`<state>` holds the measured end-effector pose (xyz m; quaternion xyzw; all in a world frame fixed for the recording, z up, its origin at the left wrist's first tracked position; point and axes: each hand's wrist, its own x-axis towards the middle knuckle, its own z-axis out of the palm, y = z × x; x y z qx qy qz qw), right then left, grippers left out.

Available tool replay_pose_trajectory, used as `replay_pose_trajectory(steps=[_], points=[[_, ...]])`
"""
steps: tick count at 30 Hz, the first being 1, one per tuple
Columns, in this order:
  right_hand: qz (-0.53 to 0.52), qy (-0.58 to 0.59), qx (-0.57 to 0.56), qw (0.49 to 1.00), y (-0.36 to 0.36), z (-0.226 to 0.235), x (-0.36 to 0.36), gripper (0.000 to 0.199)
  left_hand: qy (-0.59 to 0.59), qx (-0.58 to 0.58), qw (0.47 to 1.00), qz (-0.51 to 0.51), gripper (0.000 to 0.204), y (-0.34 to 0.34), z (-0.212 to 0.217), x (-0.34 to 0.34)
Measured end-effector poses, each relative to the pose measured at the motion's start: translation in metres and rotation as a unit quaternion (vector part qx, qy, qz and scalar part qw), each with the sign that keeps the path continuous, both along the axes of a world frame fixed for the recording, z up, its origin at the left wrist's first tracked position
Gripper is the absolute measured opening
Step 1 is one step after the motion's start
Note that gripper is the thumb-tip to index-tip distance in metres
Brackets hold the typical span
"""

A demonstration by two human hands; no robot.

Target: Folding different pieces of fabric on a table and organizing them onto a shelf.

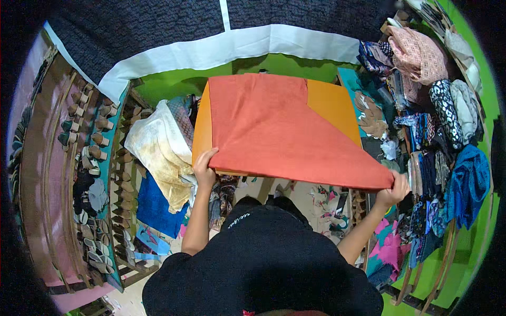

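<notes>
Both hands are up on the red-orange cloth (274,131), which lies spread over an orange bench (331,105). The left hand (203,167) has its grip pinching the cloth's near left corner, fingers curled over the edge. The right hand (392,190) has its grip pressed shut on the near right corner, pulling it to a point past the bench edge. A pale cream fabric (158,147) is heaped just left of the bench, and patterned clothes (437,110) hang crowded on the right.

Wide orange-red cloth sheet (279,131) covers the yellow-orange table (329,105); open room above it. Cream crumpled fabric pile (158,150) crowds the left edge, hanging patterned garments (443,137) block the right, wooden shoe rack (124,210) lower left.
</notes>
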<state>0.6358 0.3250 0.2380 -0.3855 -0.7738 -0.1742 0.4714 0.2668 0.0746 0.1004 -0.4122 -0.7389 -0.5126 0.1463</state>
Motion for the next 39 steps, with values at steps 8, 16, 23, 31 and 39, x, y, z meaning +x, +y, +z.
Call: replay_pose_trajectory(steps=[8,16,23,31,39], points=[[0.031,0.241,-0.268,0.932,0.071,-0.052,-0.021,0.029,0.062,0.12,0.991,0.001,0.016,0.04,0.066,-0.066],[0.02,0.487,-0.139,0.862,0.12,0.002,-0.046,0.039,0.168,0.087,0.982,-0.004,0.007,0.065,0.119,-0.073],[0.832,0.391,-0.245,0.308,0.131,0.025,0.028,0.018,0.203,0.015,0.974,-0.1,0.021,0.038,0.034,-0.027],[0.524,0.5,-0.083,0.684,0.073,-0.029,0.071,0.019,0.075,-0.143,0.976,-0.146,0.02,-0.003,-0.046,0.044],[0.501,0.479,-0.241,0.679,0.051,-0.039,0.115,0.02,0.045,-0.321,0.946,-0.01,0.025,0.036,-0.056,0.082]])
